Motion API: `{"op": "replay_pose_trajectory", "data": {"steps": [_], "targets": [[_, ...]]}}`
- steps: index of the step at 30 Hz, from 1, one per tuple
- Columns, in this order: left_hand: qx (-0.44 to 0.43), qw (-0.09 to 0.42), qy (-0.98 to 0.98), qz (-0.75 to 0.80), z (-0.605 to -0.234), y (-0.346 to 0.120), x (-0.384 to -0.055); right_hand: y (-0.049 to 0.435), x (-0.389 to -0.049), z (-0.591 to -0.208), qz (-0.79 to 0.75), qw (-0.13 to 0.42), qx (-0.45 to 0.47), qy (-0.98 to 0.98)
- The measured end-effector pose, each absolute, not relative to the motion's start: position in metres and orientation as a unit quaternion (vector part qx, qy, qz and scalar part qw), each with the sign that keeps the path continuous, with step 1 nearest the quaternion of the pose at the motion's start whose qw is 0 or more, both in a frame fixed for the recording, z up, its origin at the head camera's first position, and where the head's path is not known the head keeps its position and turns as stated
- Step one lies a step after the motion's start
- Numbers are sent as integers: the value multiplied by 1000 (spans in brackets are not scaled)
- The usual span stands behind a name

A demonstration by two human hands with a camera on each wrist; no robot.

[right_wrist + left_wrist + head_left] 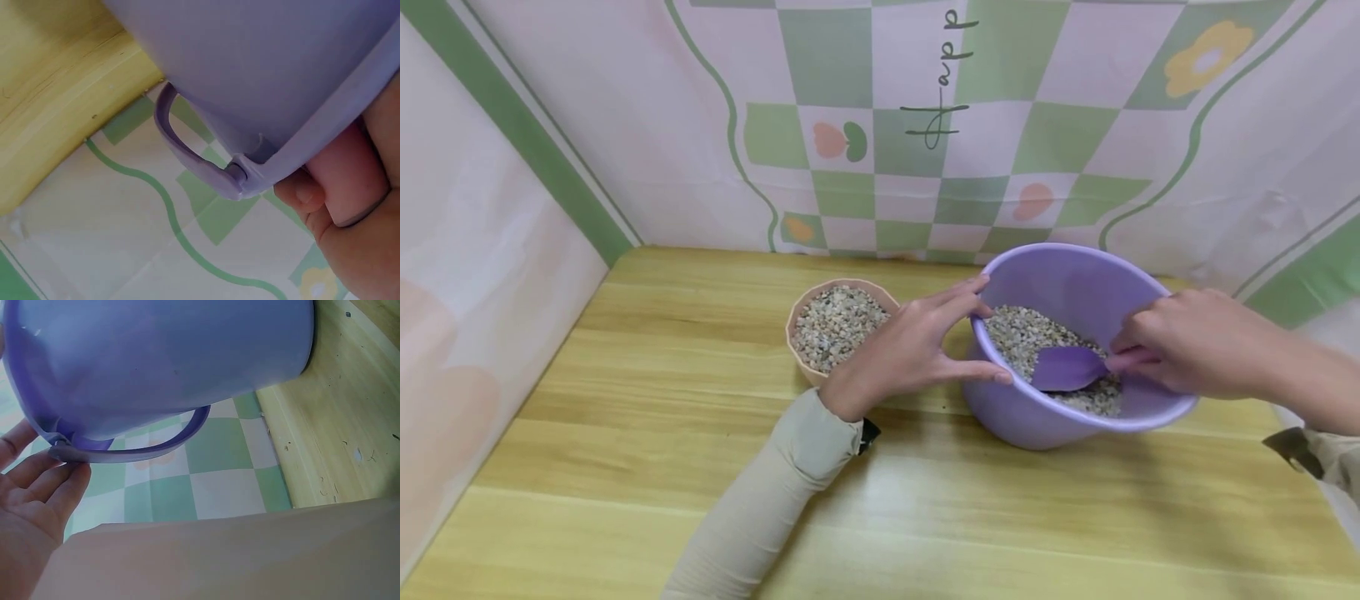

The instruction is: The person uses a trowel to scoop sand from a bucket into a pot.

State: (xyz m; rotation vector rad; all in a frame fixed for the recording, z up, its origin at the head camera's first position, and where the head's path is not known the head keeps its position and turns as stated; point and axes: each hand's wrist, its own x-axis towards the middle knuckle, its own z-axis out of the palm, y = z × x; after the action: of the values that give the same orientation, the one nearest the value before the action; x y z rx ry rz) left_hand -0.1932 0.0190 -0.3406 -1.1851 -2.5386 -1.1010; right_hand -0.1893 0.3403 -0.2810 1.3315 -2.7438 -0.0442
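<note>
A purple bucket point(1026, 417) holds gravel point(1026, 329) and stands tilted toward the front. My left hand point(917, 342) grips its left rim, thumb and fingers spread apart. In the left wrist view, those fingertips point(69, 481) sit at the joint of the bucket's handle point(156, 450), which hangs behind it. My right hand point(1198, 342) reaches over the right rim and holds a small shovel by its pink handle point(350, 175). The shovel's purple blade point(1067, 368) lies on the gravel inside the bucket.
A peach bowl point(792, 337) full of gravel point(838, 325) stands left of the bucket, partly hidden by my left hand. Both rest on a wooden table point(647, 400). Behind them rises a green-and-white checked cloth point(910, 142); another pale cloth point(482, 250) hangs at the left.
</note>
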Motion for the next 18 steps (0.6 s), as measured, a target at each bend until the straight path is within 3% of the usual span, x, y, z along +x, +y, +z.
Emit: {"op": "replay_pose_trajectory", "data": {"steps": [18], "targets": [[-389,56,-840,-373,-342,18,-192,339,-195,-295,51,68,457,-885]]}}
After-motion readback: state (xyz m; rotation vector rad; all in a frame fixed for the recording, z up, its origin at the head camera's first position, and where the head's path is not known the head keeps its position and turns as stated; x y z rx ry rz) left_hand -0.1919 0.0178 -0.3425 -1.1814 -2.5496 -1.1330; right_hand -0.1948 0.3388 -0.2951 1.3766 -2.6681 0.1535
